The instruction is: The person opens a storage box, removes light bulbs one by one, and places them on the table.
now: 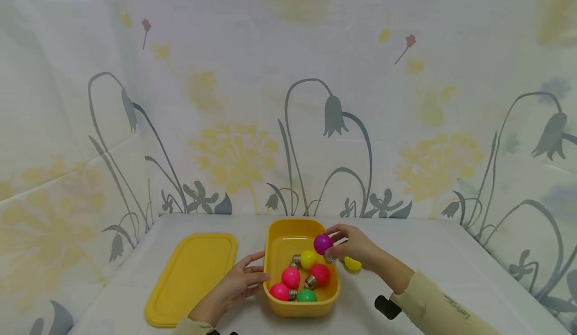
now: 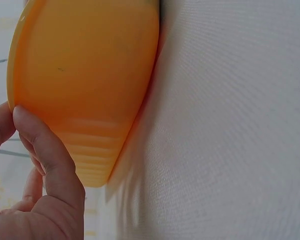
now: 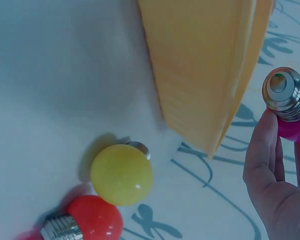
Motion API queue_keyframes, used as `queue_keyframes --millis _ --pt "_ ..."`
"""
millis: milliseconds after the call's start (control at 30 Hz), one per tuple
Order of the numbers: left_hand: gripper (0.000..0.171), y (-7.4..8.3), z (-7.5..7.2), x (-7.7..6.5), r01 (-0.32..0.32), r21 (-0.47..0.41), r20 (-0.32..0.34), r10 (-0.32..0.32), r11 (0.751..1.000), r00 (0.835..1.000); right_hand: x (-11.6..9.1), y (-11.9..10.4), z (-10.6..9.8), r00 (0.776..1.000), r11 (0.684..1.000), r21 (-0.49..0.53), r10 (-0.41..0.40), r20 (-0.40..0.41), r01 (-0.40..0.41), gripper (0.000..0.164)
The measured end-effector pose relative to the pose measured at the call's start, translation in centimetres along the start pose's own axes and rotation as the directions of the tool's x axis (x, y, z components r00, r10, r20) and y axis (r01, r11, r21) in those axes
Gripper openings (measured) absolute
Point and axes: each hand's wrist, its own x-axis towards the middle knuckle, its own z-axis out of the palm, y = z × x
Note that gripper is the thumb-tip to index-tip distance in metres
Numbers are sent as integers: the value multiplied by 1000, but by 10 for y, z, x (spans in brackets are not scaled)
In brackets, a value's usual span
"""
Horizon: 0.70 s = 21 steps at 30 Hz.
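Observation:
A yellow plastic box (image 1: 281, 235) with several round light bulbs inside stands in front of me. My left hand (image 1: 241, 282) holds its left rim; in the left wrist view, fingertips meet at the rim of the box (image 2: 90, 65). Above the right side of the box, my right hand (image 1: 356, 247) grips a purple light bulb (image 1: 322, 244). The right wrist view shows this bulb's metal screw base (image 3: 285, 95) turned toward the camera. Among the bulbs in the box are a yellow one (image 1: 308, 259), a green one (image 1: 307, 295) and a red one (image 1: 320, 274).
A yellow lid (image 1: 194, 280) lies flat on the white table, left of the box. To the right of the box, partly behind the right hand, a yellow bulb (image 3: 121, 174) and a red bulb (image 3: 97, 217) lie on the table. A flower-patterned cloth (image 1: 252, 99) hangs behind.

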Motion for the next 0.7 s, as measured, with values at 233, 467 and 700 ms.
queue_keyframes --millis 233,467,700 --pt "67 0 -1 1 -1 1 2 1 1000 1000 -4 14 -10 998 999 -6 34 -54 -34 46" --pt "67 -1 -2 1 -19 -11 18 19 1000 1000 -9 26 -17 997 999 -28 38 -74 -41 47" --pt "66 -2 -3 1 -16 -27 21 17 999 1000 -12 41 -18 995 998 -47 27 -98 -32 44"
